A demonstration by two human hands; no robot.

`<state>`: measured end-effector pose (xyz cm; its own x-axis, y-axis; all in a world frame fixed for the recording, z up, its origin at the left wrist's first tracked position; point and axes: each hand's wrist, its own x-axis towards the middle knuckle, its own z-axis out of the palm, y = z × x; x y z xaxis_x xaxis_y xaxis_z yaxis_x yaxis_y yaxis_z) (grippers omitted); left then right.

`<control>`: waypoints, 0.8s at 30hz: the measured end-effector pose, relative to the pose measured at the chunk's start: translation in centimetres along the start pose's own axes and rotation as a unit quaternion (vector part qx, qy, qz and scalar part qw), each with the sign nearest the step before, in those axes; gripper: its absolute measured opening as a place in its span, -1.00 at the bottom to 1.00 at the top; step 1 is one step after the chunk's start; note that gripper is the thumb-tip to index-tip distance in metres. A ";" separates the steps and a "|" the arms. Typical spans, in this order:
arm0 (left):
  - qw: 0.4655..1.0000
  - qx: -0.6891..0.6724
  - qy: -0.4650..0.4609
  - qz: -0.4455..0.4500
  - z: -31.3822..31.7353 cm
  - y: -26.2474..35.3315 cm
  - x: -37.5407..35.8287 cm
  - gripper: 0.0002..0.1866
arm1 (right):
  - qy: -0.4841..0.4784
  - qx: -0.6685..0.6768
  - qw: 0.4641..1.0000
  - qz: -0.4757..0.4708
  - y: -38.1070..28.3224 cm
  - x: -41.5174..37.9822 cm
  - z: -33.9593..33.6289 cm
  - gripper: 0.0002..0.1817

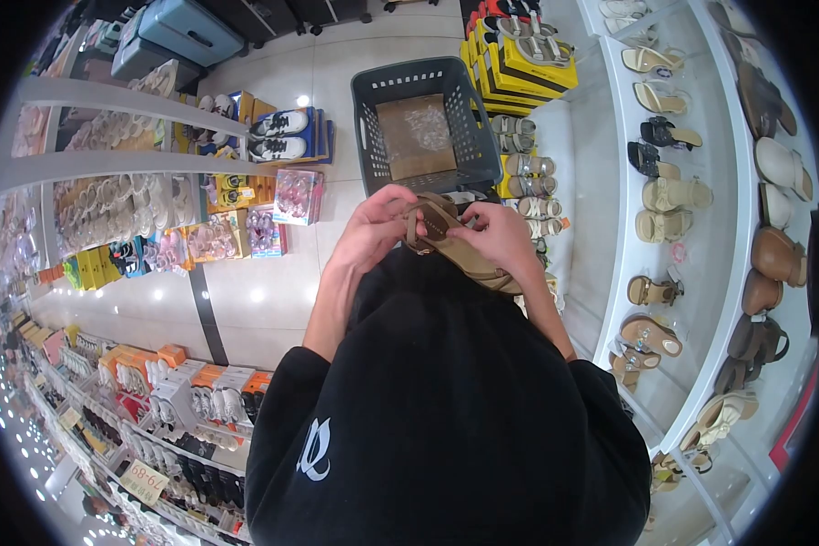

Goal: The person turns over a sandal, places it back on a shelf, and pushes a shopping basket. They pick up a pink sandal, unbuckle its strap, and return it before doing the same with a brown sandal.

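Note:
A tan strappy sandal (469, 257) is held between my two hands at the middle of the view, just below the dark basket. My left hand (379, 227) grips its straps on the left side, fingers bent around them. On the other side, my right hand (498, 238) pinches the sandal's upper edge near its brown insole. Part of the sandal lies hidden behind my right hand and forearm. Beyond my hands stands the dark grey plastic basket (366, 118), with brown cardboard and some clear plastic in its bottom.
White shelves (614, 182) with sandals run along the right. Yellow shoe boxes (519, 77) are stacked beside the basket. Shoe racks (91, 170) fill the left. Sneakers (280, 135) sit on blue boxes left of the basket, and orange boxes (171, 355) are at lower left.

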<state>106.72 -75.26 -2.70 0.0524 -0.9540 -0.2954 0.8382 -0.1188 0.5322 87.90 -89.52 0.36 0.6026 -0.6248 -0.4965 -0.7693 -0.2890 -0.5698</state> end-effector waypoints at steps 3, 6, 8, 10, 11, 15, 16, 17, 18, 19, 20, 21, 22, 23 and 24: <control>0.999 0.031 0.019 0.009 0.8 0.2 0.1 -0.55 | -0.004 -0.008 1.000 0.006 -0.1 0.1 -0.1 -0.57; 0.996 0.088 0.012 0.025 0.9 0.2 0.2 -0.62 | 0.000 -0.008 1.000 0.006 0.0 0.1 -0.1 -0.57; 0.993 0.111 0.014 0.025 1.0 0.0 0.1 -0.66 | -0.002 -0.005 1.000 0.011 0.0 0.0 -0.2 -0.57; 0.989 0.139 0.008 0.043 0.9 -0.1 0.2 -0.69 | -0.012 0.000 1.000 0.024 -0.2 0.0 -0.5 -0.58; 0.986 0.155 0.000 0.060 0.8 -0.2 0.3 -0.71 | -0.011 0.000 1.000 0.023 -0.2 0.0 -0.5 -0.58; 0.974 0.199 0.053 0.098 -0.8 -1.2 0.8 -0.85 | -0.005 0.005 1.000 0.016 0.1 -0.1 -0.4 -0.58; 0.966 0.221 0.087 0.104 -0.8 -1.2 0.8 -0.89 | -0.002 0.008 1.000 0.014 0.1 -0.1 -0.3 -0.59; 0.956 0.242 0.121 0.110 -0.7 -1.2 0.9 -0.90 | 0.002 0.008 1.000 0.012 0.1 -0.1 -0.4 -0.59; 0.945 0.263 0.154 0.116 -0.4 -1.0 0.9 -0.87 | 0.006 0.008 1.000 0.010 0.1 -0.2 -0.4 -0.59; 0.933 0.281 0.176 0.139 0.0 -1.1 1.0 -0.83 | 0.010 0.008 1.000 0.008 0.0 -0.4 -0.4 -0.59; 0.919 0.299 0.197 0.163 0.5 -1.2 1.2 -0.79 | 0.017 0.010 1.000 0.007 0.2 -0.4 -0.4 -0.59; 0.904 0.316 0.219 0.186 0.7 -1.3 1.2 -0.74 | 0.023 0.011 1.000 0.005 0.4 -0.4 -0.2 -0.60; 0.913 0.294 0.220 0.175 0.5 -1.2 1.1 -0.73 | 0.030 0.013 0.999 0.003 0.6 -0.4 -0.2 -0.60; 0.922 0.272 0.221 0.164 0.2 -0.8 1.0 -0.71 | 0.024 0.009 1.000 0.010 0.6 -0.5 -0.3 -0.60; 0.930 0.249 0.221 0.153 0.0 -0.6 1.0 -0.70 | 0.018 0.004 1.000 0.017 0.6 -0.5 -0.5 -0.59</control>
<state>106.32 -76.09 -3.33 0.5576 -0.7707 -0.3084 0.3969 -0.0787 0.9145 87.02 -89.73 0.62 0.5682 -0.6600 -0.4915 -0.7870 -0.2613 -0.5588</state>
